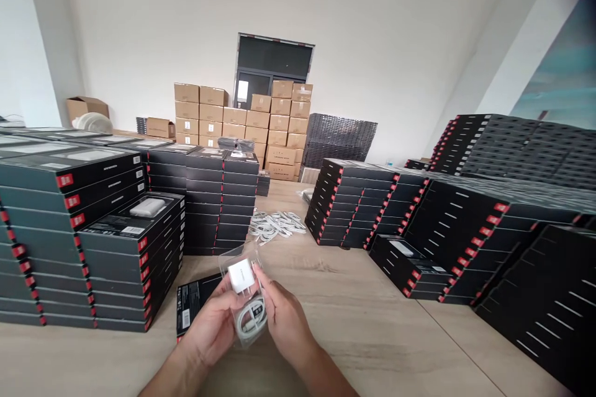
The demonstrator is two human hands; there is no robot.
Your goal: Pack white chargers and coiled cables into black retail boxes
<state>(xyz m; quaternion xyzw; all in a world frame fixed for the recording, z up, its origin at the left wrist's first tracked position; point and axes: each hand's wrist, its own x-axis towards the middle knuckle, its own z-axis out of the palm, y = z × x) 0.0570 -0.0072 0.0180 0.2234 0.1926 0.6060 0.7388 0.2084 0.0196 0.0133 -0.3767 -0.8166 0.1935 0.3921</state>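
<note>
Between my two hands is a clear plastic tray with a white plug charger in its upper part and a coiled white cable in its lower part. My left hand grips the tray's left side, thumb near the charger's prongs. On the other side, my right hand has its fingers closed at the tray's right edge, beside the charger. A flat black box lies on the table just left of the tray, partly hidden by my left hand.
Stacked black boxes with red tabs rise at the left, and more black boxes line the right. A heap of white cables lies ahead on the wooden table. Brown cartons stand against the far wall.
</note>
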